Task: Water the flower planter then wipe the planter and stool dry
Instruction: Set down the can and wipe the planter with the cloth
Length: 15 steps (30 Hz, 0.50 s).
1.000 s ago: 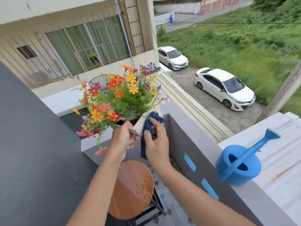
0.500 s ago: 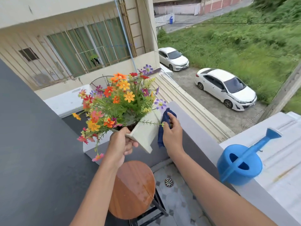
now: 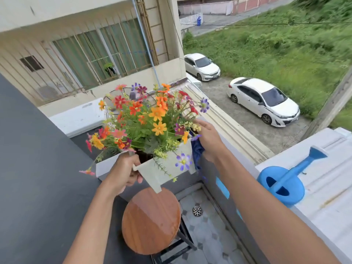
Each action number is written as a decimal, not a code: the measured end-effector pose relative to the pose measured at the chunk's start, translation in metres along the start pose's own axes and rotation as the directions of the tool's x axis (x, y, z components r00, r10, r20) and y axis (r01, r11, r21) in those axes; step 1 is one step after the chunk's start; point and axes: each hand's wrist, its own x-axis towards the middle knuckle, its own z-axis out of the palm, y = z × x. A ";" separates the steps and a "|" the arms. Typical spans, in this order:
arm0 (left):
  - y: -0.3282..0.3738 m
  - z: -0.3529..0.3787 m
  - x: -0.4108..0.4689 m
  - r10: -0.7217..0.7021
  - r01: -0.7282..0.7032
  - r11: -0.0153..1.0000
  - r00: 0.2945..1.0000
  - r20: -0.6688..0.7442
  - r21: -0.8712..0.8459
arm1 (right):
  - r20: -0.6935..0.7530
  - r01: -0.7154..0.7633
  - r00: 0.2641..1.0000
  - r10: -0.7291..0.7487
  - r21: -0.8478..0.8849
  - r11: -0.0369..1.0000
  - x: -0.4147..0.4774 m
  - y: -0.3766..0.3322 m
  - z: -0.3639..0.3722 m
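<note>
A white square planter (image 3: 163,168) full of orange, red and purple flowers (image 3: 150,119) is held in the air above a round wooden stool (image 3: 150,221). My left hand (image 3: 123,172) grips the planter's near-left rim. My right hand (image 3: 207,140) presses a dark blue cloth (image 3: 197,151) against the planter's far right side; the cloth is mostly hidden behind the planter. The stool's seat looks glossy with a few drops on it.
A blue watering can (image 3: 282,183) stands on the balcony wall's ledge (image 3: 323,202) at the right. A dark wall (image 3: 38,187) runs along the left. The tiled floor with a drain (image 3: 197,211) lies beside the stool. Cars are parked far below.
The planter has turned and risen a little, its corner now pointing down at the stool. My right hand with the cloth has slid up and around to the planter's far right side.
</note>
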 end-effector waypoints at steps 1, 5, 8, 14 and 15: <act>0.001 0.001 -0.004 -0.011 0.011 1.000 1.000 0.013 -0.017 | -0.002 0.018 1.000 -0.018 0.015 1.000 0.004 -0.001 0.002; 0.000 0.003 -0.013 0.007 -0.007 0.996 1.000 0.010 -0.092 | 0.036 0.021 0.999 -0.021 -0.001 1.000 0.020 0.010 0.012; -0.007 -0.003 -0.011 0.027 -0.032 0.990 0.999 -0.036 -0.136 | 0.124 -0.042 0.991 0.056 -0.117 0.992 0.004 0.012 0.018; -0.033 -0.023 0.001 0.007 -0.035 0.987 0.985 -0.175 -0.157 | 0.238 -0.079 0.961 0.139 -0.244 0.967 -0.010 0.050 0.014; -0.038 -0.027 0.004 -0.012 -0.020 0.987 0.980 -0.201 -0.157 | 0.255 -0.080 0.957 0.141 -0.234 0.969 -0.012 0.051 0.014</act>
